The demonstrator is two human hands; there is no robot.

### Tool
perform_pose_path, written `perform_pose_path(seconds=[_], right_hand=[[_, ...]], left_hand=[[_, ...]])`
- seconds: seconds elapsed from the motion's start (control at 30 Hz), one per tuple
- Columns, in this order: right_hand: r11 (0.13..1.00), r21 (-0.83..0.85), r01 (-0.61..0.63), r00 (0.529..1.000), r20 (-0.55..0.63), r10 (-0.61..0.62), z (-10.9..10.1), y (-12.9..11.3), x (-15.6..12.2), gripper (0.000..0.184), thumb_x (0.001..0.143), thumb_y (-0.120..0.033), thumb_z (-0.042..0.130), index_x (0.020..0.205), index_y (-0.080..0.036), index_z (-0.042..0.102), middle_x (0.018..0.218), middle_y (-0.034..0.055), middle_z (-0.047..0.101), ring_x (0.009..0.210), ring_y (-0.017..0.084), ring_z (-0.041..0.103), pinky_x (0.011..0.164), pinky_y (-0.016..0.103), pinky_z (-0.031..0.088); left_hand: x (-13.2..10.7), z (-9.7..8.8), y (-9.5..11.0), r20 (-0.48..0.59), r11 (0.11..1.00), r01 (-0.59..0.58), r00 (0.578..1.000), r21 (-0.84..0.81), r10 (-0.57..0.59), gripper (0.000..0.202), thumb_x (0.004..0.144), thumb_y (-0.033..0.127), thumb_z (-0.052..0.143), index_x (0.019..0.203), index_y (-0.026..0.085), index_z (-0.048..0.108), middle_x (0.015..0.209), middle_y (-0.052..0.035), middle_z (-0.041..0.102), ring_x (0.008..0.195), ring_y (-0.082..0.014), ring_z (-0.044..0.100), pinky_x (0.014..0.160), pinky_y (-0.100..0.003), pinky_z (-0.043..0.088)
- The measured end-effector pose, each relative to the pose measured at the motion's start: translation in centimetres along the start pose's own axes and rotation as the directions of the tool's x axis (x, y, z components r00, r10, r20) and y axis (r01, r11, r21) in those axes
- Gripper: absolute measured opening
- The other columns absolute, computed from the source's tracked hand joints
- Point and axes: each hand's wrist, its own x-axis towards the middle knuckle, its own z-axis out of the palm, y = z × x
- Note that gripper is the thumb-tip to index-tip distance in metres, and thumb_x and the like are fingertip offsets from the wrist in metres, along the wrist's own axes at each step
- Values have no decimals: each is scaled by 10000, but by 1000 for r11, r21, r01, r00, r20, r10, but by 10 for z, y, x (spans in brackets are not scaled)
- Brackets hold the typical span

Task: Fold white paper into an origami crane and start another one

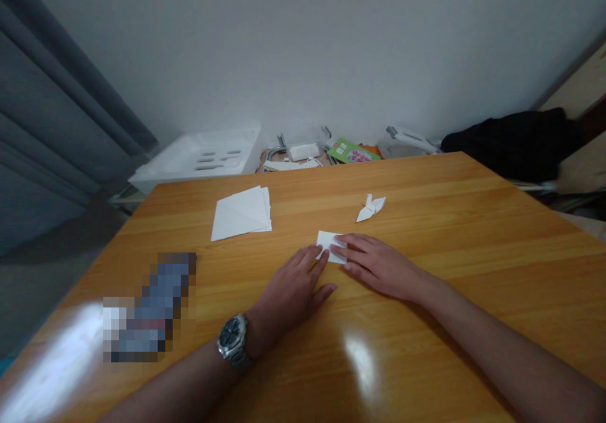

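A small white folded square of paper (324, 240) lies flat on the wooden table (426, 221). My left hand (294, 287), with a metal watch (232, 337) on its wrist, touches the paper's left and near side with its fingertips. From the right, my right hand (374, 260) rests its outstretched fingers on the same paper. Both hands are open, fingers apart, pressing rather than gripping. Beyond the right hand sits a white origami crane (370, 208) with its wings spread.
A stack of white paper sheets (241, 214) lies at the left back. Nearer on the left is a pixelated dark rectangular object (158, 303). Behind the table are a white tray (203, 148), a green book (351, 151), clear bins and a dark cloth (511, 142).
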Motion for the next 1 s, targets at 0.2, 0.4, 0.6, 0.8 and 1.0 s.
perform_pose_path(seconds=[0.2,0.4,0.6,0.8,1.0], right_hand=[[999,50,14,995,102,-19,-4,4,-6,480,1032,-399,461,1495,-275,465,1600,93,361,1463,282,360,1187,512,331],[990,131,47,973,217,-75,-23,12,-12,514,1003,-447,522,1500,-342,442,1639,48,269,1477,294,329,1201,496,306],[987,158,34,969,237,-71,-25,15,-13,488,1005,-407,530,1484,-343,462,1642,46,249,1495,301,282,1208,516,276],[983,178,46,973,214,-85,-20,19,-14,467,1005,-398,532,1467,-340,489,1640,47,259,1494,288,287,1208,501,281],[984,175,44,972,218,-83,-22,16,-15,483,1004,-420,529,1479,-357,469,1639,36,268,1498,285,280,1208,507,278]], left_hand=[[-1,0,-5,47,999,-42,998,2,42,555,962,464,548,1439,189,475,1466,-183,471,1335,-337,479,1100,-508,443],[-1,-4,-6,54,999,-39,998,16,38,501,978,444,530,1421,212,514,1468,-172,469,1335,-333,478,1112,-506,432],[-1,-5,0,37,998,-26,999,65,24,477,978,427,540,1395,196,537,1420,-159,512,1319,-323,484,1113,-486,423],[-1,-3,10,49,997,-14,999,81,10,544,973,463,537,1405,133,501,1393,-157,555,1271,-303,528,1103,-443,422],[-2,-6,15,85,990,-36,996,139,25,586,972,486,523,1448,152,455,1428,-183,523,1311,-325,501,1123,-467,376]])
